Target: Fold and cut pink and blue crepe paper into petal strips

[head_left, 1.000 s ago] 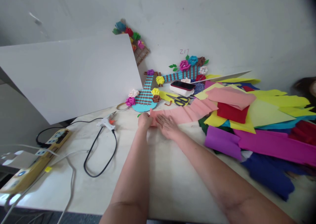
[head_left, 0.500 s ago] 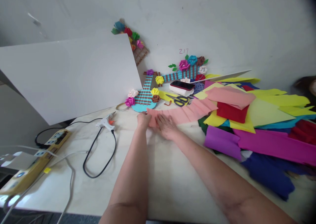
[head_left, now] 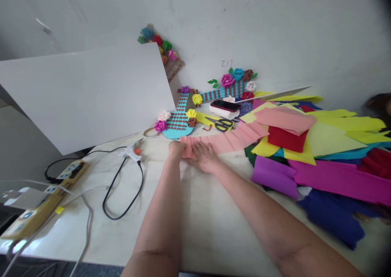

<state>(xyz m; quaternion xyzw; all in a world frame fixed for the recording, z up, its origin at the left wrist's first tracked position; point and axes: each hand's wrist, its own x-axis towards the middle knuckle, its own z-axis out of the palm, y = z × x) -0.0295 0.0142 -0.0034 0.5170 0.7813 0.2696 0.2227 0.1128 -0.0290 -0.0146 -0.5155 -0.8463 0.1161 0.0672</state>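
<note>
A long strip of salmon-pink crepe paper lies across the table, with creases along its length. Its left end is pinched in my left hand, the fingers closed on the edge. My right hand lies flat on the strip just to the right, fingers stretched out over the paper. Just beyond my hands rests a turquoise guitar-shaped craft piece with brown strips and paper flowers. Dark-handled scissors lie on yellow paper behind the strip.
A white glue gun with a looped black cord lies to the left, near a power strip. A large white board leans behind. Coloured paper sheets pile up on the right. A phone rests on a white box.
My left hand has shifted very slightly left with the end of the paper strip. My right hand stays nearly in place on the paper.
</note>
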